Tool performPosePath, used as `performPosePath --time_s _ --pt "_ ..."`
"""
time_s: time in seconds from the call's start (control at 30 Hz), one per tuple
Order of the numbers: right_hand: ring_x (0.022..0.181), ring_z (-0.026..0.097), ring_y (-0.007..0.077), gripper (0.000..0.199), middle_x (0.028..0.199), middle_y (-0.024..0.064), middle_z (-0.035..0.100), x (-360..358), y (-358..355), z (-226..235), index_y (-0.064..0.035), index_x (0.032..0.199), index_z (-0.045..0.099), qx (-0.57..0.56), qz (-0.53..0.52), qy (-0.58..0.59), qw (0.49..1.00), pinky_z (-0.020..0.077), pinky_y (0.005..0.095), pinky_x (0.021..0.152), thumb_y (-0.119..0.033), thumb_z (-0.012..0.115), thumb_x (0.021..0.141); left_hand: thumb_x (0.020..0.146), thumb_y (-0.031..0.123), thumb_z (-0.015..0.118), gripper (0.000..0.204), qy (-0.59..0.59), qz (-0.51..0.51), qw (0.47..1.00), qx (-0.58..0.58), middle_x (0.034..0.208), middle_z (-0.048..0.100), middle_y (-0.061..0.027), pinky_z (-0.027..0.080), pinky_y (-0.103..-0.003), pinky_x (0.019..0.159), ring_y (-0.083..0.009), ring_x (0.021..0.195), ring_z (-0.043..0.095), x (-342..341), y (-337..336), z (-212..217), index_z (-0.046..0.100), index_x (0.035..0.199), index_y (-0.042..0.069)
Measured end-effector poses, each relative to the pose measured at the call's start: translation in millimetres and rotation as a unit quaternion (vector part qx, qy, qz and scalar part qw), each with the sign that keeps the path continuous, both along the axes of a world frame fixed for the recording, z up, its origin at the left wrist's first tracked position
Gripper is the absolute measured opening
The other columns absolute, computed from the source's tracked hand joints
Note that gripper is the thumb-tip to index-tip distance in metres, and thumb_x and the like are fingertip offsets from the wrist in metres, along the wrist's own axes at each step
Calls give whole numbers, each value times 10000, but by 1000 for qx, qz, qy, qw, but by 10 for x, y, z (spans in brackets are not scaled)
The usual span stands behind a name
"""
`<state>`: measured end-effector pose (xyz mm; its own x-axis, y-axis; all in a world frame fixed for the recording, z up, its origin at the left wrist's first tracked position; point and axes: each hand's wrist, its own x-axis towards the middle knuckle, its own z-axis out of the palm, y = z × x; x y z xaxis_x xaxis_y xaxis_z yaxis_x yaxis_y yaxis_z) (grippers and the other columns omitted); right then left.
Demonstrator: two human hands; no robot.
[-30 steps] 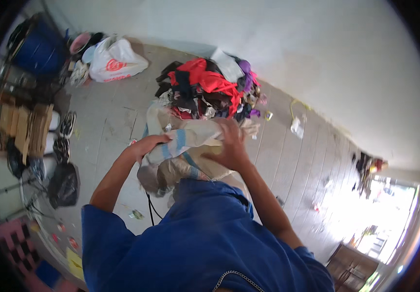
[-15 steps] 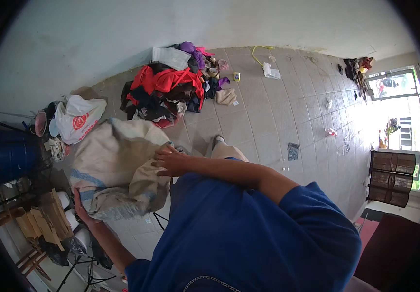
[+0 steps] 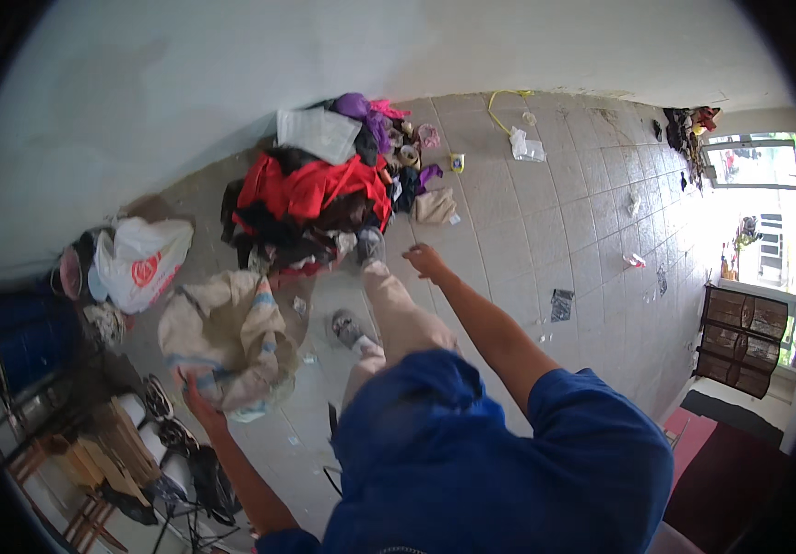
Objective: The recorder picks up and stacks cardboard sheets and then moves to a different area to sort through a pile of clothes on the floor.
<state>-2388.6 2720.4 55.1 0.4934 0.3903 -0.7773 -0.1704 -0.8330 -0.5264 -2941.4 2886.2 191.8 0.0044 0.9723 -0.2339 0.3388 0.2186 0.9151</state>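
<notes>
A beige woven sack (image 3: 222,323) with pale blue stripes stands on the floor to the left, its mouth gaping toward me. My left hand (image 3: 199,397) grips its near rim. Out in the air over the tiles, apart from the sack, my right hand (image 3: 427,262) holds nothing, its fingers loosely bent and spread. Beyond it lies a heap of clothes (image 3: 315,189), mostly red and black, with purple and pink pieces on its far right side. One of my shoes (image 3: 372,247) touches the heap's near edge; the other shoe (image 3: 350,328) is beside the sack.
Behind the sack sits a white plastic bag (image 3: 144,258) with red print, near a blue drum (image 3: 29,337). Flattened cardboard (image 3: 107,452) and black stands crowd the lower left. A beige cloth (image 3: 435,206), a small cup (image 3: 457,162) and scraps lie on the tiles (image 3: 499,240).
My right hand has left the sack and swung right, toward the clothes heap. The sack has been lowered, its mouth now facing up. My foot has stepped forward to the heap.
</notes>
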Motion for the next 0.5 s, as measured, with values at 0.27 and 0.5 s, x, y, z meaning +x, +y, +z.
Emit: performPosePath --time_s 0.27,0.5 --pt "1028 528 392 426 1162 244 526 1616 752 -2615 -26 1111 543 -87 310 -278 905 419 433 920 -232 587 740 908 245 461 486 127 81 973 -173 1381 365 -163 243 -372 1042 -259 1252 358 717 411 -1312 404 1307 -27" --pt "1070 511 431 581 1304 247 394 2605 1951 -4141 -29 1308 330 2 181 -378 908 470 462 845 -72 497 753 880 300 502 507 340 -66 923 -166 1352 383 -140 268 -374 1025 -248 1213 387 1028 243 -2159 428 1284 2"
